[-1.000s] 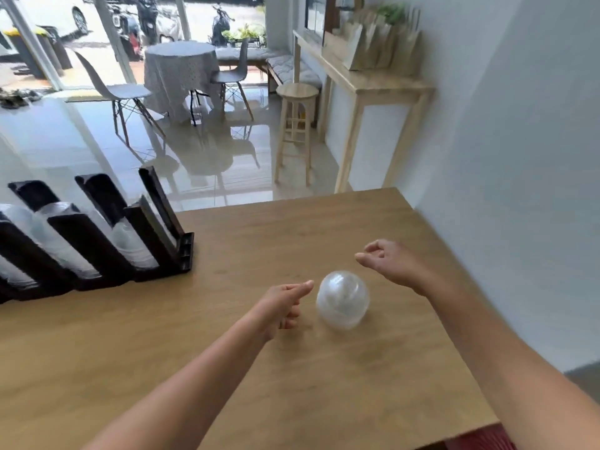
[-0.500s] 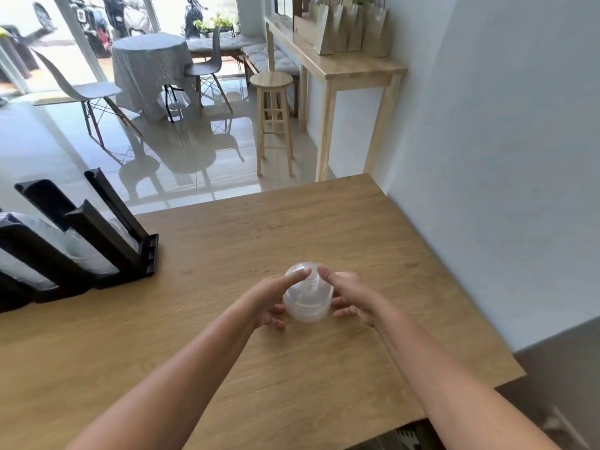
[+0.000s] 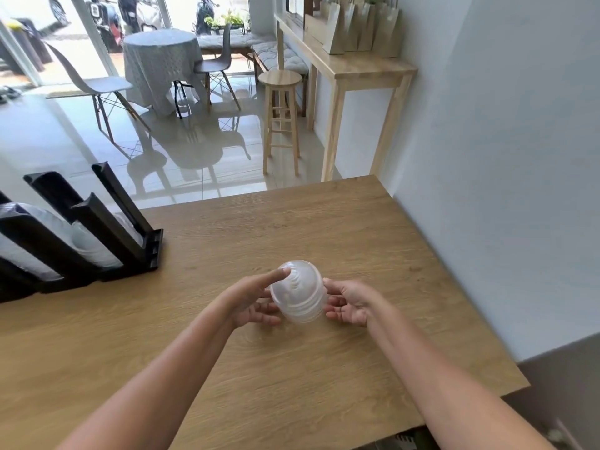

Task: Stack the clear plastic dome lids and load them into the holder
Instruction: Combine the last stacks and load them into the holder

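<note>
The left hand (image 3: pixel 251 298) grips the stack of lids (image 3: pixel 298 297) from its left, the index finger laid over the top of the dome and the other fingers curled in low against the side. The right hand (image 3: pixel 349 302) holds the opposite side with curled fingers. The stack sits between the two hands over the middle of the worktop (image 3: pixel 292 378), tipped a little; whether its base touches the wood cannot be told. Well apart from it, at the left edge of the worktop, stands the black holder (image 3: pixel 107 219), its slanted slots carrying rows of clear plastic (image 3: pixel 94 246) nested together. A second ago both hands were off the stack, which stood alone on the worktop. Half a second ago they had closed on it with both fingertips on top; the right hand has since dropped to the side.
</note>
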